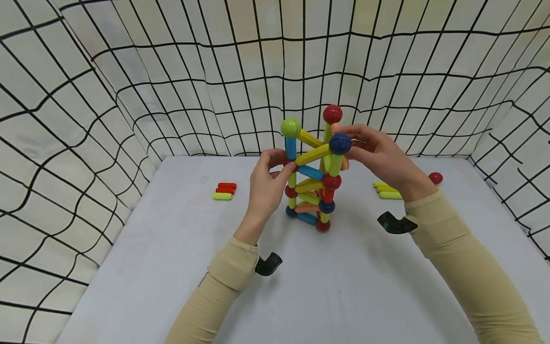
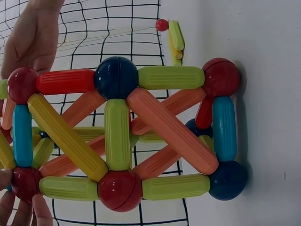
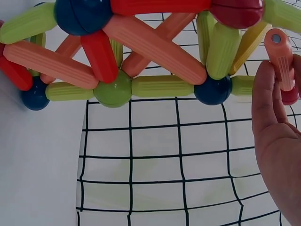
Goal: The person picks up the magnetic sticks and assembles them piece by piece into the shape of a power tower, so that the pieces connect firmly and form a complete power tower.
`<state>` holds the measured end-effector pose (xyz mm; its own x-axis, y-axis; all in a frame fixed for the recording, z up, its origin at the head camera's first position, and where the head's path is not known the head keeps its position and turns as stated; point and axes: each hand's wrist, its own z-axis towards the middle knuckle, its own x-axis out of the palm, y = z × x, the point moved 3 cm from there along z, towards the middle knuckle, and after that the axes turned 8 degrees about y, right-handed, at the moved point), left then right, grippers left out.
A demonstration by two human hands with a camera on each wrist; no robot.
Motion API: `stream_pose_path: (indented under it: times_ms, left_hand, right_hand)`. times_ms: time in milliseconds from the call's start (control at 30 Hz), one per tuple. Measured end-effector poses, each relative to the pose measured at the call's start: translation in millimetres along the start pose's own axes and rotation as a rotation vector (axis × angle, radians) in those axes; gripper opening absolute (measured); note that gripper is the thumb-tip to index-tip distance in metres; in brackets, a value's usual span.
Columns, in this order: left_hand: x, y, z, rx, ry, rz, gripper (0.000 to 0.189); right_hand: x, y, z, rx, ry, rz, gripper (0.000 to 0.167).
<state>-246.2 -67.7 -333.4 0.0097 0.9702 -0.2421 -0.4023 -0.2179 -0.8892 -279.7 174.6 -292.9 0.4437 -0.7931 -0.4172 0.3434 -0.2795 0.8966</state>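
Note:
A tower of coloured magnetic rods and balls [image 1: 311,171] stands upright on the table. My left hand [image 1: 268,184] holds its left side, thumb and fingers about a red ball [image 2: 26,183] below the blue rod with the green ball [image 1: 290,127] on top. Beside the tower's upper right, my right hand [image 1: 380,155] pinches an orange magnetic rod [image 3: 282,61], whose end with a round metal spot faces the right wrist camera. Close to these fingers are a dark blue ball [image 1: 340,144] and a red ball [image 1: 333,114] at the top of the tower.
Left of the tower lie two red rods [image 1: 226,188] and a yellow-green rod [image 1: 222,196]. Several yellow and green rods [image 1: 388,191] and a loose red ball [image 1: 436,178] lie at the right, partly behind my right wrist. Black netting [image 1: 240,76] over white walls surrounds the table [image 1: 172,229].

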Motion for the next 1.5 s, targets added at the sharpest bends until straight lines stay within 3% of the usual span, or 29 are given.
stream_pose_path:
  times_ms: [667,1000,1167,1300,1500]
  left_hand:
    - [1.0,0.0,0.8,-0.017,0.003,-0.025,0.034]
    - [0.4,-0.6,-0.2,-0.017,0.012,-0.02,0.034]
    - [-0.2,0.7,-1.4,-0.018,0.02,-0.033,0.033]
    - [0.5,1.9,-1.9,-0.025,0.043,-0.05,0.035]
    - [1.3,3.2,-1.8,-0.05,0.064,-0.027,0.038]
  right_hand:
    - [14,-6,4.5,-0.087,-0.029,0.046,0.04]
    - [13,-10,4.1,-0.072,-0.024,0.051,0.04]
    - [10,-18,1.2,-0.013,-0.047,0.084,0.036]
    - [12,-25,-5.0,0.022,-0.021,0.09,0.035]
    - [28,-32,-18.4,-0.021,0.026,0.037,0.036]
